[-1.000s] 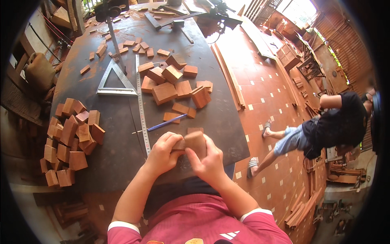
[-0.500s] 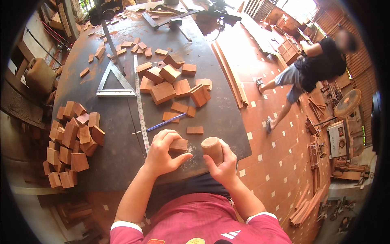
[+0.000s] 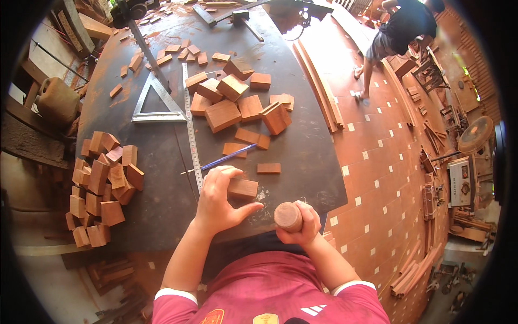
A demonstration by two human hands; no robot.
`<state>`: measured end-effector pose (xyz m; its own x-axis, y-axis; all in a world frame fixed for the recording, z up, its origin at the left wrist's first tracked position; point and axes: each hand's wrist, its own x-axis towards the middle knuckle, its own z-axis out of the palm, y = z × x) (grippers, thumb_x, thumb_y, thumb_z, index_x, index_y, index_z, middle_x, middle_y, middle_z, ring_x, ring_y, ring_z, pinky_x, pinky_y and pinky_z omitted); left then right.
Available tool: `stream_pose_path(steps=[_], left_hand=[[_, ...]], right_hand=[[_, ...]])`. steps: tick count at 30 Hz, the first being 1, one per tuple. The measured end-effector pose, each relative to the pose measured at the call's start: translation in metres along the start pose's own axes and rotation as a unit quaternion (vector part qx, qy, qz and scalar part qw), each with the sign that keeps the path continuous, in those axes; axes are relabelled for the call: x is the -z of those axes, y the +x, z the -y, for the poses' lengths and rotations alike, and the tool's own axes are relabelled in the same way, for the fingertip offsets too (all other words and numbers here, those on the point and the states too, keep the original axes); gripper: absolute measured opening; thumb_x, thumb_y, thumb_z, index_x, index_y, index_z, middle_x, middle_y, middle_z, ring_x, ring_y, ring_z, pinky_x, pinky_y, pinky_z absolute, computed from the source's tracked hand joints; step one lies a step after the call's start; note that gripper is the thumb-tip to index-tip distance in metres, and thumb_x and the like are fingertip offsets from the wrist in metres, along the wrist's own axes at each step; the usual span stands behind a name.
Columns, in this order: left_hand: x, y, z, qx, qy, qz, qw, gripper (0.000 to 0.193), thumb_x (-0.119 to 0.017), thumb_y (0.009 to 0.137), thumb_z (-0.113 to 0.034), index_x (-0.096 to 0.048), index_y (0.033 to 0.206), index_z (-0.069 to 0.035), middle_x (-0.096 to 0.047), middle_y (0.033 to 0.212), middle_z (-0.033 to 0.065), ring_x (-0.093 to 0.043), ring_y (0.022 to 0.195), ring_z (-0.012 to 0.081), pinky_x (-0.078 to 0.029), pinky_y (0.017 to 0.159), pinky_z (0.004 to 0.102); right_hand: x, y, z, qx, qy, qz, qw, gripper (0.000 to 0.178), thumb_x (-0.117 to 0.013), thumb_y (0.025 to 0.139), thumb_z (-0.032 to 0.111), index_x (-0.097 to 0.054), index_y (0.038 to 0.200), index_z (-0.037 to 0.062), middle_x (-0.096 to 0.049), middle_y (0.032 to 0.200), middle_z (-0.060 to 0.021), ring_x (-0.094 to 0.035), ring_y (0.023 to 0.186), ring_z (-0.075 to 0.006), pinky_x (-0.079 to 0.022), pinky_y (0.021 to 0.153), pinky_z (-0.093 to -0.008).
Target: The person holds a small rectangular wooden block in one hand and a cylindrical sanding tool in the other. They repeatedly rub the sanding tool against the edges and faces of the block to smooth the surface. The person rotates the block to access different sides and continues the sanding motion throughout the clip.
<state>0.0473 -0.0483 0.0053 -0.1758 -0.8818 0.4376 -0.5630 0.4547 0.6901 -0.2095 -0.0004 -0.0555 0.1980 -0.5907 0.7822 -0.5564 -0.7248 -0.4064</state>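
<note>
My left hand (image 3: 216, 202) curves loosely around a small brown wooden block (image 3: 243, 189) lying on the dark tabletop. Its thumb stretches out in front of the block, apart from the fingers, and I see no grip on it. My right hand (image 3: 305, 224) is closed around a round wooden cylinder (image 3: 288, 216) at the table's front edge, its flat end turned up; the lower part is hidden. Just beyond the left hand lie a blue pen (image 3: 229, 156) and a steel ruler (image 3: 191, 132). Another flat block (image 3: 268, 168) rests farther on.
A pile of blocks (image 3: 224, 116) spreads across the table's middle, with a metal triangle square (image 3: 157, 116) beside it. More blocks are stacked (image 3: 100, 181) at the left. Long boards (image 3: 318, 86) run along the table's right side. Another person (image 3: 404, 27) stands at the far right.
The cylinder has tipped so its round end faces up, and my right hand has moved slightly lower. My left hand stays around the block. The other person has moved farther away.
</note>
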Motion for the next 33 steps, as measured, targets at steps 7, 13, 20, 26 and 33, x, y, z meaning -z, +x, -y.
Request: stream_pose_path(steps=[7, 13, 20, 26, 33], left_hand=[[-0.003, -0.004, -0.001, 0.088, 0.023, 0.014, 0.996, 0.076, -0.101, 0.067, -0.031, -0.061, 0.126, -0.004, -0.066, 0.114, 0.0139, -0.067, 0.105, 0.0335, -0.054, 0.093, 0.0442], [0.001, -0.003, 0.002, 0.003, -0.036, -0.073, 0.997, 0.066, -0.090, 0.070, -0.011, -0.064, 0.131, -0.003, -0.068, 0.121, 0.0156, -0.069, 0.110, 0.0332, -0.056, 0.099, 0.0414], [-0.003, -0.003, 0.005, 0.035, 0.009, -0.038, 0.999, 0.084, -0.087, 0.069, -0.006, -0.058, 0.148, -0.001, -0.067, 0.131, 0.0187, -0.068, 0.119, 0.0357, -0.054, 0.105, 0.0422], [-0.001, -0.004, 0.005, 0.048, -0.045, 0.001, 0.998, 0.078, -0.086, 0.071, -0.006, -0.057, 0.143, -0.001, -0.065, 0.132, 0.0187, -0.065, 0.123, 0.0352, -0.050, 0.110, 0.0431], [0.006, 0.000, -0.004, 0.057, -0.041, 0.021, 0.997, 0.063, -0.078, 0.072, -0.007, -0.065, 0.133, -0.002, -0.064, 0.132, 0.0191, -0.064, 0.123, 0.0368, -0.049, 0.110, 0.0436]], right_hand=[[0.000, 0.001, 0.001, 0.024, -0.017, 0.012, 0.999, 0.069, -0.086, 0.075, 0.030, -0.058, 0.126, -0.0082, -0.073, 0.096, -0.0202, -0.075, 0.077, -0.0328, -0.063, 0.069, -0.0399], [-0.001, -0.001, 0.000, 0.020, -0.016, 0.004, 1.000, 0.071, -0.088, 0.078, 0.038, -0.060, 0.125, -0.0072, -0.073, 0.098, -0.0193, -0.075, 0.079, -0.0327, -0.064, 0.069, -0.0396], [-0.003, -0.003, -0.001, 0.019, -0.014, -0.005, 1.000, 0.074, -0.091, 0.078, 0.044, -0.062, 0.127, -0.0048, -0.072, 0.101, -0.0190, -0.075, 0.080, -0.0329, -0.065, 0.069, -0.0401], [-0.003, 0.000, 0.001, 0.016, -0.021, -0.009, 1.000, 0.073, -0.092, 0.078, 0.042, -0.062, 0.126, -0.0046, -0.073, 0.101, -0.0194, -0.076, 0.081, -0.0333, -0.065, 0.070, -0.0400], [-0.002, 0.002, 0.002, 0.016, -0.025, -0.005, 1.000, 0.073, -0.093, 0.076, 0.039, -0.062, 0.126, -0.0044, -0.073, 0.101, -0.0194, -0.076, 0.082, -0.0338, -0.065, 0.071, -0.0400]])
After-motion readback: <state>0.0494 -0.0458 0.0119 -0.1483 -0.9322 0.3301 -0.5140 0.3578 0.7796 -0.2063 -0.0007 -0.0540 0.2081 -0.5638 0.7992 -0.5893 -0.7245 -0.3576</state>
